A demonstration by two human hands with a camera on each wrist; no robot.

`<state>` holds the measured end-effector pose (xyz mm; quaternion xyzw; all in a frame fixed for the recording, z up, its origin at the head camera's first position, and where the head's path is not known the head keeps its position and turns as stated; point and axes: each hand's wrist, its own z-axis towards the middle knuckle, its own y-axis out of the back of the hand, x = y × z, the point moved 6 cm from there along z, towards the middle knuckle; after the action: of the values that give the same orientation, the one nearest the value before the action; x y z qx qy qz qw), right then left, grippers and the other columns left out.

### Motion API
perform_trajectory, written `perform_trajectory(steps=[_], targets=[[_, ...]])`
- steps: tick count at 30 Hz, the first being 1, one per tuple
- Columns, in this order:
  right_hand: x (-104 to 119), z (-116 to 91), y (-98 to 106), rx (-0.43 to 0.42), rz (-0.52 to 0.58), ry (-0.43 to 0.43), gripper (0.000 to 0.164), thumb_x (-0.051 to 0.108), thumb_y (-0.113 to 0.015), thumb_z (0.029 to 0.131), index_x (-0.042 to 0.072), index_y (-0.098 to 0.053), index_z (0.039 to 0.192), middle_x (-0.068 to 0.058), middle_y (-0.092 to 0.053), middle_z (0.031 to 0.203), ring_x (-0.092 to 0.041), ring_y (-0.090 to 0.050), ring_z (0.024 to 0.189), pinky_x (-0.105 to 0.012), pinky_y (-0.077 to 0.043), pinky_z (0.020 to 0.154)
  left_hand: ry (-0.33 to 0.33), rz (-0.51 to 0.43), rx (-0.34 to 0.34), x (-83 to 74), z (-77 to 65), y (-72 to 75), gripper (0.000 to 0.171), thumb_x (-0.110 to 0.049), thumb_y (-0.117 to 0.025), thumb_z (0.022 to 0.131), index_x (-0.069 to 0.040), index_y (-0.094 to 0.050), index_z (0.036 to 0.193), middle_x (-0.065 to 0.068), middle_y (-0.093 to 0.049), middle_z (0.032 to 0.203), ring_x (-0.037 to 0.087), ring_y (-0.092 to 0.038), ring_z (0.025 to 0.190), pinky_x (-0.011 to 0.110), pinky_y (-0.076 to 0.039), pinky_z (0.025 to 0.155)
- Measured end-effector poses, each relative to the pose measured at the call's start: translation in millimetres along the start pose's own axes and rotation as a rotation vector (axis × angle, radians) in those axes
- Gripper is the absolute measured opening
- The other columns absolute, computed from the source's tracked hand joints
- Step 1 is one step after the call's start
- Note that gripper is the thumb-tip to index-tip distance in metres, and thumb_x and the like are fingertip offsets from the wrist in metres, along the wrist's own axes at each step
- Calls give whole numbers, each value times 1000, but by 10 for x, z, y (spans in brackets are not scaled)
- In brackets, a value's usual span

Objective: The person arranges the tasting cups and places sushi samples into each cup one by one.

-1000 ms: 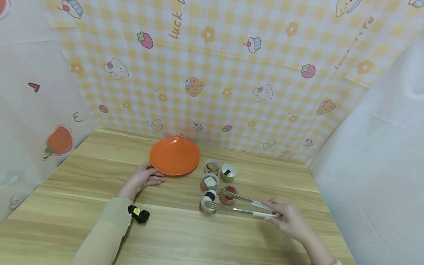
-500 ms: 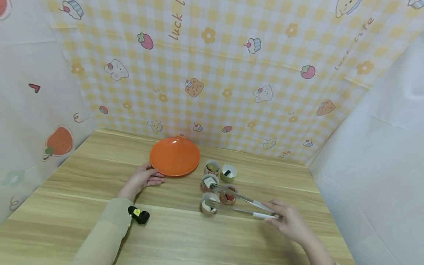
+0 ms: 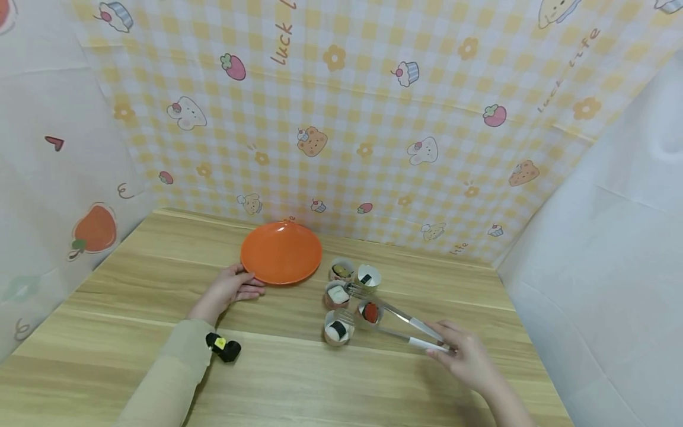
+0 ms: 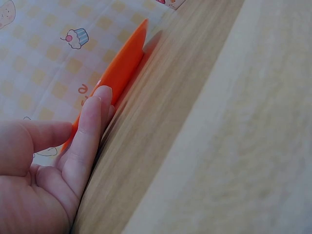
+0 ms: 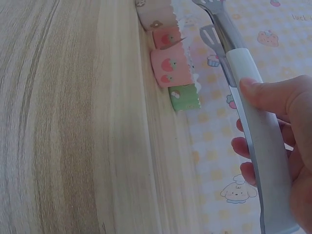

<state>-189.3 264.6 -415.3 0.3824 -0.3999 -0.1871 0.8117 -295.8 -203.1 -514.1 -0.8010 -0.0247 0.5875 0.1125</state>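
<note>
My left hand [image 3: 229, 287] holds the rim of an orange plate [image 3: 281, 252], the thumb on its edge and the straight fingers along the underside in the left wrist view. My right hand [image 3: 464, 356] grips the handle of metal food tongs [image 5: 258, 131]. Their fork-like tips stand apart with nothing between them, over the paper cups. A white piece with a black band [image 3: 337, 331] lies in the front cup [image 3: 336, 342]. Another cup holds a red piece [image 3: 370, 312], another a white piece [image 3: 338, 294].
Behind these stand a cup with a greenish-brown piece [image 3: 341, 271] and a green cup with a small black-and-white piece [image 3: 366, 279]. A patterned cloth [image 3: 373, 118] hangs behind the wooden table [image 3: 277, 379]. A black strap piece [image 3: 226, 349] sits at the left wrist.
The banded white piece, raised at the tong tips earlier, has dropped into the front cup. The tong tips have shifted up and slightly right, off it. The left hand and plate stay put.
</note>
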Motion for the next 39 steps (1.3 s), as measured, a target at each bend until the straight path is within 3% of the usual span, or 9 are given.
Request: perform_trajectory(steps=[5, 14, 23, 30, 33, 39], targets=[[-17, -5, 1, -24, -7, -31, 56, -4, -82, 68, 1, -64, 122, 4, -64, 101, -5, -56, 72, -21, -50, 52, 0, -3, -2, -7, -5, 0, 48, -5, -35, 104, 12, -14, 143, 13, -67, 89, 21, -69, 78, 33, -58, 73], [-46, 6, 45, -132, -41, -88, 57, -10, -82, 65, -2, -64, 118, -8, -66, 98, -7, -58, 72, -20, -53, 52, -4, 2, -6, -10, -16, -2, 48, -4, -35, 104, 13, -13, 143, 13, -67, 90, 22, -69, 78, 34, -58, 73], [-85, 20, 66, -183, -60, -199, 55, -6, -83, 67, -5, -63, 119, -6, -65, 95, -9, -58, 71, -21, -53, 52, -7, 1, -9, -17, -22, 1, 49, -4, -35, 104, 13, -13, 143, 15, -66, 91, 22, -69, 78, 34, -58, 73], [-130, 11, 82, -222, -93, -328, 51, -1, -81, 72, -4, -63, 119, -16, -65, 105, -28, -65, 82, -35, -58, 64, -3, 3, -5, -17, -27, 1, 48, -5, -34, 104, 13, -13, 143, 14, -67, 90, 21, -69, 78, 33, -58, 73], [-138, 8, 98, -245, -110, -356, 50, -1, -81, 72, -3, -63, 119, -17, -66, 104, -30, -65, 83, -39, -57, 66, -5, -1, -1, -19, -25, -4, 48, -6, -35, 104, 13, -14, 143, 13, -67, 90, 20, -69, 78, 32, -58, 73], [-137, -1, 142, -305, -154, -354, 51, -3, -83, 70, -4, -64, 118, -16, -67, 99, -27, -64, 80, -28, -52, 62, -8, -5, 6, -34, -27, -27, 49, -6, -36, 104, 14, -13, 143, 12, -67, 90, 20, -69, 78, 33, -58, 73]])
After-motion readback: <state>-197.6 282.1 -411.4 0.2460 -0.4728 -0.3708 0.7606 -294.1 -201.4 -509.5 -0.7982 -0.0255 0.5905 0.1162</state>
